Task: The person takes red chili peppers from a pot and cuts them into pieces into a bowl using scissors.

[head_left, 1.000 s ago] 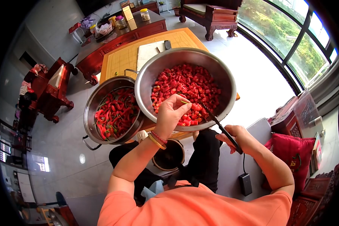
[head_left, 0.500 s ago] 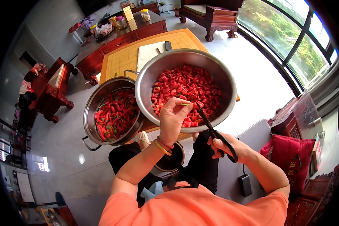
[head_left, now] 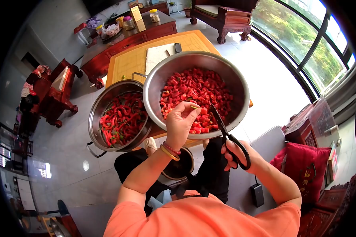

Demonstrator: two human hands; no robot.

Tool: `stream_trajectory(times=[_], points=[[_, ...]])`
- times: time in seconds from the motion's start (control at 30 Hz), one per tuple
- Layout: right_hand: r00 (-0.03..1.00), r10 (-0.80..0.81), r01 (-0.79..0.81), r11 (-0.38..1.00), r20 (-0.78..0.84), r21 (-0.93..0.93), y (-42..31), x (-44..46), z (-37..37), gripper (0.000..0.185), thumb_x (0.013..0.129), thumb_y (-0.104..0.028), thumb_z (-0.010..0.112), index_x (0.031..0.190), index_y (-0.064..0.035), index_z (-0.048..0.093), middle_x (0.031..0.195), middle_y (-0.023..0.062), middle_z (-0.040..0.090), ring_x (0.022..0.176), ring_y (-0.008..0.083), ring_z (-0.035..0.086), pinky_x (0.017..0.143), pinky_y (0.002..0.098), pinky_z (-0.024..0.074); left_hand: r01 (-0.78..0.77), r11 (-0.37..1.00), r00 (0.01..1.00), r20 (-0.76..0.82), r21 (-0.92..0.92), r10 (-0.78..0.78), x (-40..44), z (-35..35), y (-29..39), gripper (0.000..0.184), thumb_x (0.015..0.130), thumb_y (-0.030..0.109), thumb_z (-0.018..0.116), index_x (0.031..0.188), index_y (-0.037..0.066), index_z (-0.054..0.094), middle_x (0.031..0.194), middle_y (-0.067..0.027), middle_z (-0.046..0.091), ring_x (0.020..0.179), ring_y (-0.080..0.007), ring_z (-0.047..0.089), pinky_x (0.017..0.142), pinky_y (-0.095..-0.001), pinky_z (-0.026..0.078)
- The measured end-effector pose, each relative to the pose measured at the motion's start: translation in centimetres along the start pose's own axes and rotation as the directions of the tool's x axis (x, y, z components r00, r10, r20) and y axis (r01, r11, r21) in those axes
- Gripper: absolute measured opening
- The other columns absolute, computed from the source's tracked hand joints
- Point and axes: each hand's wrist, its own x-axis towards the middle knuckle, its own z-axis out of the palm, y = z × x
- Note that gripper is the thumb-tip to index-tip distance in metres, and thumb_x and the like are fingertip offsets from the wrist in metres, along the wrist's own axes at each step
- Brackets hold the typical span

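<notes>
My left hand (head_left: 180,120) is pinched on a green chili stem (head_left: 194,107) over the near part of a large steel bowl (head_left: 156,73). Chopped red chili pieces (head_left: 197,85) cover the bottom of this bowl. Black scissors (head_left: 235,144) are in my right hand (head_left: 239,155), with their blades over the bowl, just right of my left fingertips. To the left, a steel pot (head_left: 94,122) holds whole red chilies (head_left: 122,116), some with green stems. Whether any red flesh remains on the pinched stem is hard to tell.
Both vessels are at the near edge of a wooden table (head_left: 122,63) with a white board (head_left: 156,55). A dark bin (head_left: 180,166) stands on the floor between my legs. A black adapter (head_left: 257,195) and red cushion (head_left: 304,166) lie to the right.
Since a second ago my right hand has drawn back a little toward me and turned, and the scissors have moved with it. The red piece at my left fingertips no longer shows.
</notes>
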Motion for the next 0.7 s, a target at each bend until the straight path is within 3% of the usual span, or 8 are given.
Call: stream_trajectory(times=[0.07,0.17,0.3,0.4,0.5,0.7], points=[[0.999,0.019,-0.020,0.999,0.050,0.031,0.5,-0.4,0.1,0.050,0.090,-0.051,0.045,0.092,-0.0014,0.051,0.064,0.0006,0.043,0.048,0.0089,0.044,0.058,0.0322,0.0535,-0.035,0.999,0.998,-0.059,-0.036,0.033,0.0,-0.1,-0.1,0.006,0.084,0.003,0.062,0.090,0.002,0.060,0.080,0.0017,0.060,0.071,-0.0015,0.053,0.064,-0.0153,0.043],[0.995,0.003,-0.011,0.996,0.103,0.084,0.3,-1.1,1.2,0.045,0.090,-0.045,0.048,0.090,0.0007,0.050,0.064,0.0010,0.043,0.047,0.0090,0.045,0.058,0.0308,0.0534,-0.099,0.992,0.991,-0.100,-0.072,0.092,0.0,-0.2,-0.5,0.006,0.084,0.003,0.063,0.089,0.002,0.060,0.081,-0.0011,0.063,0.073,-0.0046,0.057,0.066,-0.0183,0.046],[0.994,-0.009,0.005,0.999,0.105,0.044,0.4,-0.5,1.6,0.046,0.090,-0.045,0.048,0.091,0.0006,0.050,0.066,0.0014,0.043,0.049,0.0087,0.045,0.059,0.0303,0.0529,-0.100,0.995,0.990,-0.101,-0.012,0.098,-0.7,0.2,0.2,0.007,0.082,0.001,0.064,0.087,0.003,0.059,0.080,0.0018,0.058,0.073,-0.0030,0.052,0.066,-0.0164,0.042],[0.994,-0.023,0.016,0.998,0.111,0.062,0.6,-0.1,1.8,0.046,0.090,-0.045,0.048,0.091,0.0005,0.050,0.067,0.0018,0.043,0.049,0.0087,0.045,0.060,0.0304,0.0529,-0.331,0.886,0.923,-0.083,0.326,0.375,-0.8,0.0,-0.5,0.009,0.080,0.001,0.067,0.085,0.002,0.059,0.082,-0.0007,0.057,0.077,-0.0066,0.052,0.070,-0.0201,0.043],[0.993,-0.035,0.029,0.998,0.112,0.051,0.5,0.0,2.1,0.046,0.090,-0.046,0.048,0.091,0.0008,0.050,0.067,0.0019,0.043,0.049,0.0088,0.045,0.060,0.0306,0.0532,-0.311,0.904,0.918,-0.155,0.292,0.366,-1.2,0.4,-0.5,0.011,0.074,0.006,0.071,0.081,0.005,0.062,0.080,-0.0038,0.057,0.080,-0.0180,0.053,0.073,-0.0288,0.041],[0.994,-0.038,0.035,0.999,0.098,0.031,0.7,0.1,2.2,0.047,0.090,-0.046,0.049,0.091,0.0013,0.049,0.065,0.0016,0.043,0.050,0.0087,0.046,0.060,0.0303,0.0538,-0.339,0.866,0.910,-0.105,0.367,0.401,-1.4,0.4,-0.1,0.010,0.074,0.004,0.070,0.081,0.005,0.062,0.082,-0.0043,0.060,0.079,-0.0187,0.054,0.074,-0.0302,0.041]])
